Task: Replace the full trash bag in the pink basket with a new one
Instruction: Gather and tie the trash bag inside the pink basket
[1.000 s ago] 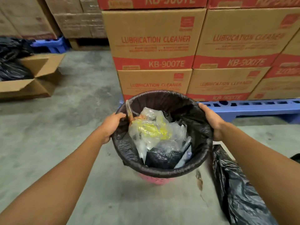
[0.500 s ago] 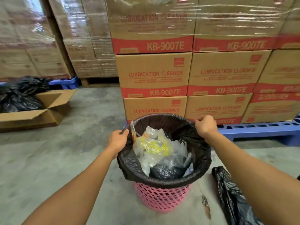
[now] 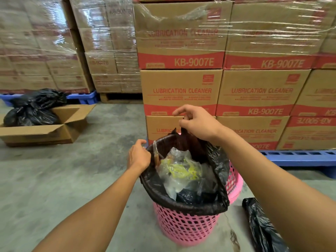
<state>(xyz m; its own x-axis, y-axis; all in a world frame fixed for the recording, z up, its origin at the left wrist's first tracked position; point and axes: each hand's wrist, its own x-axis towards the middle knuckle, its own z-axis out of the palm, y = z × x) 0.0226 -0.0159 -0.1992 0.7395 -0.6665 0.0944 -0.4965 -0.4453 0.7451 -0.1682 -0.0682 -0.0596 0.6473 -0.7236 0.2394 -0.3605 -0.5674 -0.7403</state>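
My right hand (image 3: 198, 124) pinches the far hem of the black trash bag (image 3: 183, 202) lining the pink basket (image 3: 183, 222) and lifts it; my left hand (image 3: 139, 156) grips the near-left hem. The film looks thin, limp and light, so I'd gather the hem with 2 hands.

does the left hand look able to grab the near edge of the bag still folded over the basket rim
Probably yes: the left hand already grips the trash bag at the pink basket rim's left side, and nothing blocks the near edge.
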